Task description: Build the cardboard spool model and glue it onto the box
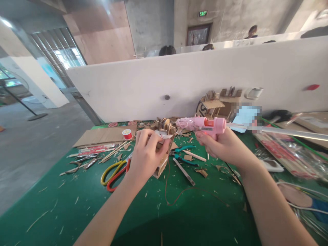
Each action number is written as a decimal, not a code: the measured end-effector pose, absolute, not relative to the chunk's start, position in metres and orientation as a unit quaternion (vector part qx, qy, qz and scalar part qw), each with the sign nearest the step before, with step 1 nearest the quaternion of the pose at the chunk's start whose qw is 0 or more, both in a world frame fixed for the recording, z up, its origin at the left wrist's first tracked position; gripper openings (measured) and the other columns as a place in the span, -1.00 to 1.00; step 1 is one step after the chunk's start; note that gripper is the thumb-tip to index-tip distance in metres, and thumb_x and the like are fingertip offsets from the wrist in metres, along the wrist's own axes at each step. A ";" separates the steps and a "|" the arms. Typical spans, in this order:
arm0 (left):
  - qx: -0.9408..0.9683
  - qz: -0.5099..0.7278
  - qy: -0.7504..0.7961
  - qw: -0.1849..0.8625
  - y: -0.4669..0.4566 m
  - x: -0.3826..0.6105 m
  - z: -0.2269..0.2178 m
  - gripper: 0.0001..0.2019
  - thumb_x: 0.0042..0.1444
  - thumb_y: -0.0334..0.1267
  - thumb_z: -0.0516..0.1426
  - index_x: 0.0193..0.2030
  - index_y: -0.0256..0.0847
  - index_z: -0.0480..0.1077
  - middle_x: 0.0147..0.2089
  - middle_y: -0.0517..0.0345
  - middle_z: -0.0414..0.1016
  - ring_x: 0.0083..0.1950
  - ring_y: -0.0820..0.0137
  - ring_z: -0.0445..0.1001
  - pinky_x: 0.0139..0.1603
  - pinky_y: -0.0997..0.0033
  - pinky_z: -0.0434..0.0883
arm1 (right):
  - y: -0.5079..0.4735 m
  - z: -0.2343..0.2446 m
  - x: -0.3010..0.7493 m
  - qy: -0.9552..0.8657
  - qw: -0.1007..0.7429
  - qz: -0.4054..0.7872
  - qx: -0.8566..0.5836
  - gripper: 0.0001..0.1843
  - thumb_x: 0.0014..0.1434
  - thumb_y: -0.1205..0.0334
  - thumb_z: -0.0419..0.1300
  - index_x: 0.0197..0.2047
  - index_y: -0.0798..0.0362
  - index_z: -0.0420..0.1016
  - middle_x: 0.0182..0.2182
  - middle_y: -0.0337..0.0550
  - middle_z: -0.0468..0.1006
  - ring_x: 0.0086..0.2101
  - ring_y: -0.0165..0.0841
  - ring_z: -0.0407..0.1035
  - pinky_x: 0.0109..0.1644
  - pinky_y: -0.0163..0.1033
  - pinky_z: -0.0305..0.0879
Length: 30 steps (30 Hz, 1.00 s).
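Note:
My right hand grips a pink hot glue gun by its handle, nozzle facing left, with a long clear glue stick out of its back. My left hand is closed, thumb and fingers pinching a small white piece, perhaps tissue, over a small cardboard model. Wooden discs stand at the model's far end, close to the glue gun's nozzle. A thin red wire or thread trails from the model over the green mat. My left hand partly hides the model.
Left of the model lie scissors with yellow and red handles, a red thread spool and cardboard sheets. Teal-handled pliers and a metal strip lie to its right. A white partition bounds the green table.

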<state>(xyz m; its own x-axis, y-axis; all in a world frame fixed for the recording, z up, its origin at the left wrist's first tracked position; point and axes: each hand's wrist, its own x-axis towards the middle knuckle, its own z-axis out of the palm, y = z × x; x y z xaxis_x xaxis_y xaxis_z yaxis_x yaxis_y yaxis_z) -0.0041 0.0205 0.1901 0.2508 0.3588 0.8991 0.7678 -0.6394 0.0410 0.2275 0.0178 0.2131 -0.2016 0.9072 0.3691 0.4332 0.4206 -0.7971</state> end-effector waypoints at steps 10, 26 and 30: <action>-0.769 -0.487 -0.364 0.199 0.018 -0.003 0.191 -0.83 0.11 -0.38 0.22 -0.35 -0.19 0.26 -0.30 0.13 0.22 -0.21 0.34 0.28 -0.22 0.29 0.38 | 0.010 0.218 0.224 -0.753 0.370 0.227 -0.495 -0.51 0.24 -0.16 0.06 -0.54 0.01 0.16 -0.69 -0.37 0.13 -0.64 -0.51 0.03 -0.62 -0.33 -0.04; -0.767 -0.488 -0.369 0.194 0.018 -0.005 0.192 -0.82 0.12 -0.37 0.22 -0.37 -0.19 0.25 -0.30 0.13 0.23 -0.21 0.34 0.28 -0.22 0.28 0.38 | 0.011 0.217 0.227 -0.743 0.363 0.260 -0.499 -0.54 0.22 -0.17 0.07 -0.51 0.00 0.22 -0.70 -0.37 0.14 -0.65 -0.49 0.05 -0.61 -0.32 -0.04; -0.766 -0.490 -0.368 0.191 0.018 -0.004 0.192 -0.83 0.12 -0.38 0.21 -0.36 -0.18 0.25 -0.30 0.14 0.22 -0.21 0.34 0.28 -0.22 0.28 0.38 | 0.012 0.216 0.228 -0.746 0.363 0.259 -0.495 -0.56 0.23 -0.16 0.07 -0.48 0.01 0.26 -0.71 -0.37 0.15 -0.65 -0.49 0.06 -0.61 -0.33 -0.03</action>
<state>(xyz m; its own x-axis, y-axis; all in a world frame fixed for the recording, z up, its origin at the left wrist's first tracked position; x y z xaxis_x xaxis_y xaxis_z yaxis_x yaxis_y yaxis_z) -0.0045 0.0184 0.1919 0.2476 0.3771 0.8925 0.7521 -0.6555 0.0683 0.2284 0.0122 0.2158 -0.2462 0.9261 0.2860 0.5502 0.3765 -0.7454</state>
